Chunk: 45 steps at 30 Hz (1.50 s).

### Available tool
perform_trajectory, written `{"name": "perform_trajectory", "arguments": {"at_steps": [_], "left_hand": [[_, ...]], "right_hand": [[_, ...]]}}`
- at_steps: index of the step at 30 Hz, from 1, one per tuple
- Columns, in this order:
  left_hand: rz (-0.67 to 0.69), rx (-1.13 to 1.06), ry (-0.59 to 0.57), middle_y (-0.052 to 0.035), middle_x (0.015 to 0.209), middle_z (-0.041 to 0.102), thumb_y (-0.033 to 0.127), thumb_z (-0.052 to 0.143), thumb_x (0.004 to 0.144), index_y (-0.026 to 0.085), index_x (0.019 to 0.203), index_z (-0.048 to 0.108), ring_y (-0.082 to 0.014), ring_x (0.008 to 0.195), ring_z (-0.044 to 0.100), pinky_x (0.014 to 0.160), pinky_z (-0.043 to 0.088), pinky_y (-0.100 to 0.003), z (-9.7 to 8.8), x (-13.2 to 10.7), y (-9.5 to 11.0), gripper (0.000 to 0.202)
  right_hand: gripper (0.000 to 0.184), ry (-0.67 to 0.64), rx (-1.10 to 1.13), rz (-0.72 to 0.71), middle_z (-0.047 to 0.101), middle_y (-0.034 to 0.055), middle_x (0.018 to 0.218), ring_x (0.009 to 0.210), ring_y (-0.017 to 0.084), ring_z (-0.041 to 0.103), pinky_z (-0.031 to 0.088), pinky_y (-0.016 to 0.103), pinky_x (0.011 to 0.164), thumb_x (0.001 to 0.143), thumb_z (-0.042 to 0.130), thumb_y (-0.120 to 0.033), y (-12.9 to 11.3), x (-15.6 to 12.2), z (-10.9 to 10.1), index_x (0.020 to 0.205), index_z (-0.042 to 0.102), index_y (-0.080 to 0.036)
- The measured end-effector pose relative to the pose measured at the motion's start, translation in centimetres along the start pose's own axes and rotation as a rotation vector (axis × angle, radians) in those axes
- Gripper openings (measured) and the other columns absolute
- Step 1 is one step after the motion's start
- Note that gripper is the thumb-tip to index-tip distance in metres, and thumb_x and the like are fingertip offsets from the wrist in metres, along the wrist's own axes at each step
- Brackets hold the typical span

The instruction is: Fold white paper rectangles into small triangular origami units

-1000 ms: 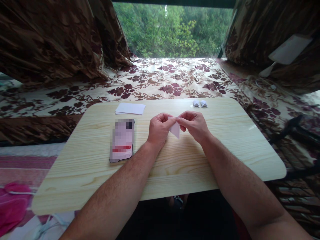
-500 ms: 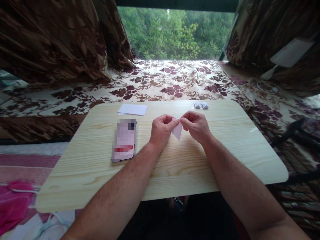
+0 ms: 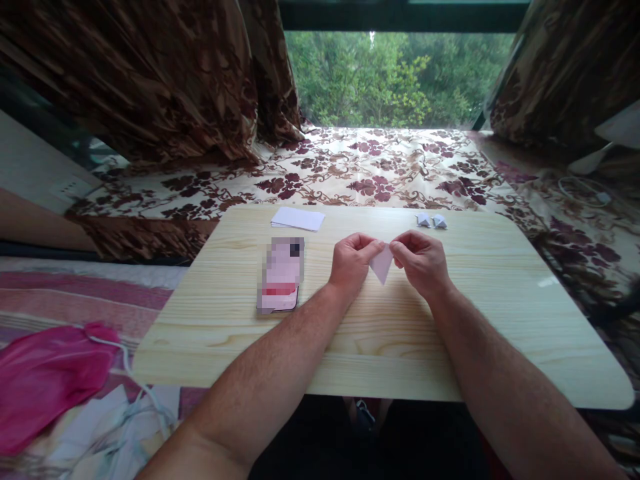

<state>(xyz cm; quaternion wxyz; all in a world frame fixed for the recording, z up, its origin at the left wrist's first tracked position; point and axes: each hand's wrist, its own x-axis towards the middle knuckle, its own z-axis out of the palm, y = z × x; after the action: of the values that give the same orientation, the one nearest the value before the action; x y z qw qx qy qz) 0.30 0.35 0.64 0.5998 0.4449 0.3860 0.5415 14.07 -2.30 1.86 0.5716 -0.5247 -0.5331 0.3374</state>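
A small piece of folded white paper [image 3: 381, 267], its lower end tapering to a point, is held up above the table between my two hands. My left hand [image 3: 354, 259] pinches its upper left edge between thumb and fingers. At the upper right corner, the fingertips of my right hand [image 3: 421, 260] are closed on the same paper. Beyond my right hand, two small folded paper pieces [image 3: 431, 221] sit side by side near the table's far edge. A stack of white paper sheets [image 3: 298, 219] lies at the far left of the table.
A phone [image 3: 281, 275], partly pixelated, lies on the pale wooden table [image 3: 210, 320] left of my forearm. Pink cloth [image 3: 55, 380] and a white cable [image 3: 127, 357] are on the bedding at lower left. A white lamp [image 3: 617, 127] stands at right, by the curtain.
The camera view has swung left, so everything appears further right. Both hands keep their hold on the folded paper, with hardly any change in their pose.
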Motion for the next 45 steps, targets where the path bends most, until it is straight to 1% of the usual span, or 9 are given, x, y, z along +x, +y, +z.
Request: {"name": "perform_trajectory", "arguments": {"at_steps": [5, 14, 20, 35, 40, 43, 45], "left_hand": [[0.001, -0.008, 0.006, 0.0015, 0.062, 0.062, 0.035, 0.081, 0.066, 0.015, 0.069, 0.066, -0.0095, 0.057, 0.052, 0.058, 0.041, -0.024, 0.04, 0.06, 0.00, 0.025], [0.022, 0.012, 0.018, 0.0026, 0.061, 0.058, 0.035, 0.078, 0.068, 0.015, 0.068, 0.064, -0.0089, 0.057, 0.049, 0.056, 0.039, -0.023, -0.05, 0.09, -0.10, 0.025], [0.011, -0.003, 0.007, 0.0021, 0.061, 0.058, 0.033, 0.078, 0.068, 0.015, 0.068, 0.065, -0.0090, 0.057, 0.049, 0.056, 0.038, -0.023, -0.13, 0.24, -0.25, 0.022], [-0.010, 0.051, 0.058, 0.0017, 0.060, 0.058, 0.032, 0.077, 0.067, 0.015, 0.065, 0.065, -0.0092, 0.055, 0.049, 0.054, 0.038, -0.024, -0.04, 0.31, -0.40, 0.021], [0.010, 0.047, 0.039, 0.0017, 0.061, 0.059, 0.031, 0.077, 0.068, 0.015, 0.066, 0.065, -0.0094, 0.056, 0.049, 0.055, 0.038, -0.023, 0.04, 0.16, -0.23, 0.019], [0.031, 0.065, 0.030, 0.0021, 0.060, 0.058, 0.031, 0.076, 0.069, 0.016, 0.066, 0.065, -0.0095, 0.057, 0.048, 0.055, 0.038, -0.023, -0.02, 0.04, -0.14, 0.019], [0.049, 0.097, 0.026, 0.0022, 0.060, 0.057, 0.032, 0.075, 0.070, 0.016, 0.066, 0.064, -0.0096, 0.056, 0.048, 0.055, 0.037, -0.023, -0.07, -0.05, -0.08, 0.020]], "right_hand": [[0.013, 0.016, -0.002, 0.013, 0.056, -0.0031, 0.052, 0.047, 0.010, 0.047, 0.035, 0.024, 0.046, 0.077, 0.068, -0.026, 0.02, -0.03, 0.08, 0.069, 0.065, -0.017], [0.011, 0.016, 0.045, 0.014, 0.055, -0.0032, 0.053, 0.047, 0.009, 0.046, 0.033, 0.024, 0.046, 0.077, 0.068, -0.024, 0.08, -0.02, 0.15, 0.069, 0.065, -0.016], [0.012, 0.029, 0.012, 0.012, 0.055, -0.0031, 0.052, 0.047, 0.009, 0.045, 0.033, 0.024, 0.045, 0.076, 0.068, -0.025, 0.13, 0.01, 0.21, 0.068, 0.065, -0.016], [0.013, 0.043, -0.063, -0.004, 0.055, -0.0033, 0.052, 0.047, 0.010, 0.045, 0.032, 0.024, 0.045, 0.076, 0.067, -0.025, 0.08, -0.06, 0.19, 0.067, 0.064, -0.017], [0.013, 0.049, -0.070, -0.013, 0.055, -0.0031, 0.053, 0.048, 0.010, 0.045, 0.033, 0.025, 0.046, 0.076, 0.067, -0.025, 0.34, -0.04, 0.11, 0.067, 0.065, -0.017], [0.012, 0.029, -0.054, 0.001, 0.055, -0.0029, 0.053, 0.048, 0.010, 0.046, 0.033, 0.024, 0.046, 0.076, 0.067, -0.025, 0.45, -0.05, 0.02, 0.067, 0.064, -0.017], [0.012, -0.008, -0.042, 0.013, 0.055, -0.0030, 0.053, 0.048, 0.010, 0.046, 0.033, 0.024, 0.046, 0.076, 0.067, -0.026, 0.45, -0.05, -0.04, 0.068, 0.064, -0.017]]}}
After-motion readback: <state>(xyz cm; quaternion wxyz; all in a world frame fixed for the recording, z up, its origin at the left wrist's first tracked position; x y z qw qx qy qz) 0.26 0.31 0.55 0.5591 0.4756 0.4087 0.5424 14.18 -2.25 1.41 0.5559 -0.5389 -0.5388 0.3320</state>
